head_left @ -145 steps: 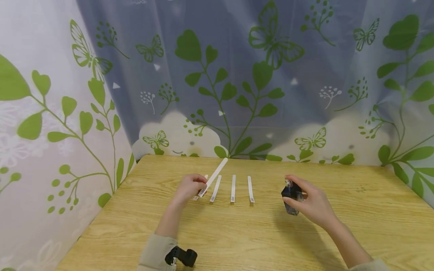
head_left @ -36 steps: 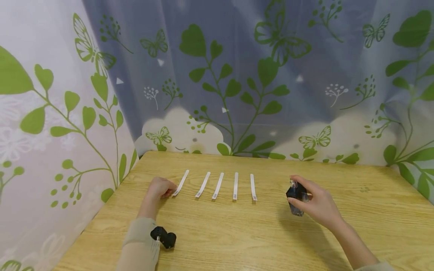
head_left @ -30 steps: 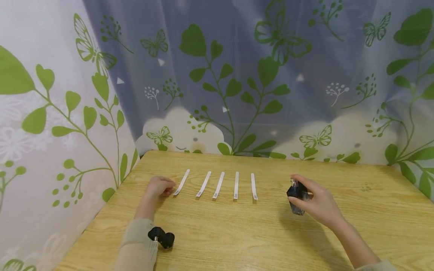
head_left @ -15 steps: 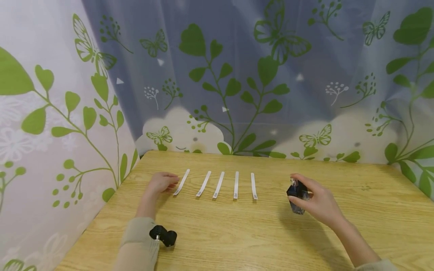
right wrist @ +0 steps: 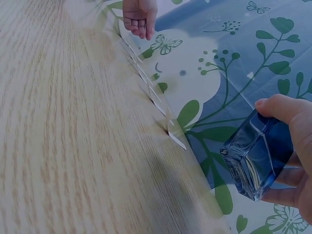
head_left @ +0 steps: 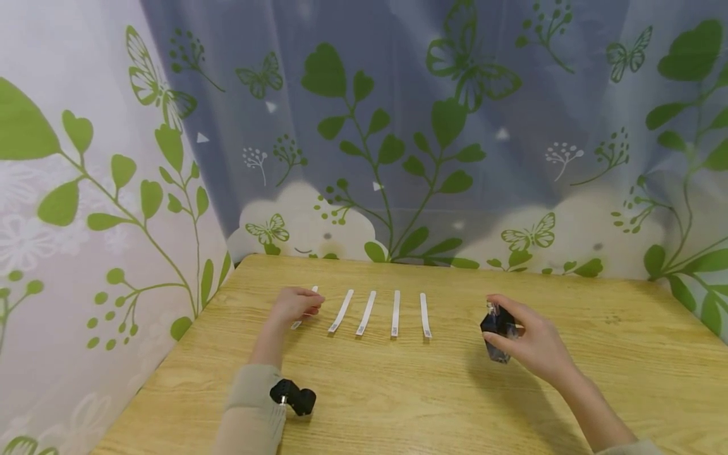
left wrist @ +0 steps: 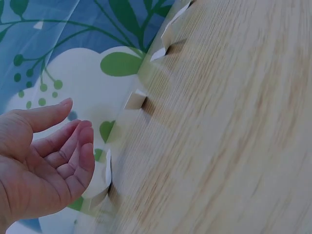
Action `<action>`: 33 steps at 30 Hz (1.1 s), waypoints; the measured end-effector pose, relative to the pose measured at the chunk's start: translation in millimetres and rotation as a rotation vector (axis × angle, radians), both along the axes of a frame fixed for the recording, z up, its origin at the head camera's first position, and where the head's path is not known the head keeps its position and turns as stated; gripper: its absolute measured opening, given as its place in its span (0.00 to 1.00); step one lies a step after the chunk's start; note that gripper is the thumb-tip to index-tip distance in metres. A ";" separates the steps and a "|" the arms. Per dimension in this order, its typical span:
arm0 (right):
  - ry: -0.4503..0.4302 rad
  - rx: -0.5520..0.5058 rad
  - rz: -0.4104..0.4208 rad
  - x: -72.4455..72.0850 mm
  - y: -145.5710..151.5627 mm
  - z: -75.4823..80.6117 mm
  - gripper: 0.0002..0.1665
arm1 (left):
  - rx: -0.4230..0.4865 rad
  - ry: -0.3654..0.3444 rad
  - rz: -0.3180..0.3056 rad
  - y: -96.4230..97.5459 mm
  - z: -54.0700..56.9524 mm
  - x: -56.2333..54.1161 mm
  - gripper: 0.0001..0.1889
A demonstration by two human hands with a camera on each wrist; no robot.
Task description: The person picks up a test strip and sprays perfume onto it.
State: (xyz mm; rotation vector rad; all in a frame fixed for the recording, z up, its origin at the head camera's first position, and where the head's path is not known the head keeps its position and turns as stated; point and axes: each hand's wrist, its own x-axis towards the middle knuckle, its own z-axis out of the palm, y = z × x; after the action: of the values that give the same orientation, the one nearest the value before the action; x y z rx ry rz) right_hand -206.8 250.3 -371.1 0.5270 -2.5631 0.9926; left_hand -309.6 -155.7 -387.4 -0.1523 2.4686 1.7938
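Note:
My right hand grips a dark, faceted glass perfume bottle above the table, index finger on its top and thumb on its side. In the right wrist view the bottle looks blue and see-through. My left hand, fingers loosely bent and holding nothing, hovers over the leftmost white paper test strip and hides its middle. To its right lie more strips in a spaced row, among them a slanted strip and a nearly straight strip. The left wrist view shows bent strip ends raised off the wood.
The wooden table reaches back to a patterned curtain with leaves and butterflies. Another light curtain hangs along the left side. A black wrist camera mount sits on the left sleeve.
Earlier my left hand held a strip in the air; that strip now lies leftmost in the row, released. Since then the left hand has moved right, over it. The right hand keeps the bottle nearly still.

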 end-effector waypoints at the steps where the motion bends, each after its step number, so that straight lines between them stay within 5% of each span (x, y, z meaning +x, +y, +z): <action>1: 0.002 -0.002 0.002 -0.1 -0.2 -0.5 0.36 | 0.008 0.001 0.002 1.8 -1.1 -0.4 0.13; 24: 0.026 -0.007 0.014 -2.7 -1.9 -6.0 0.36 | 0.188 -0.016 0.067 25.4 -21.3 3.3 0.13; 33: 0.013 -0.010 0.020 -1.7 -1.0 -6.3 0.37 | -0.096 0.059 0.051 28.8 -29.0 5.8 0.14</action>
State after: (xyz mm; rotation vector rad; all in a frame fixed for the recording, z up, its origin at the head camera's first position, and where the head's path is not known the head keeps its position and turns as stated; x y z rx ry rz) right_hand -208.5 249.4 -377.4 0.5555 -2.5448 1.0042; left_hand -303.8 -126.9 -416.4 -0.1728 2.6158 1.7239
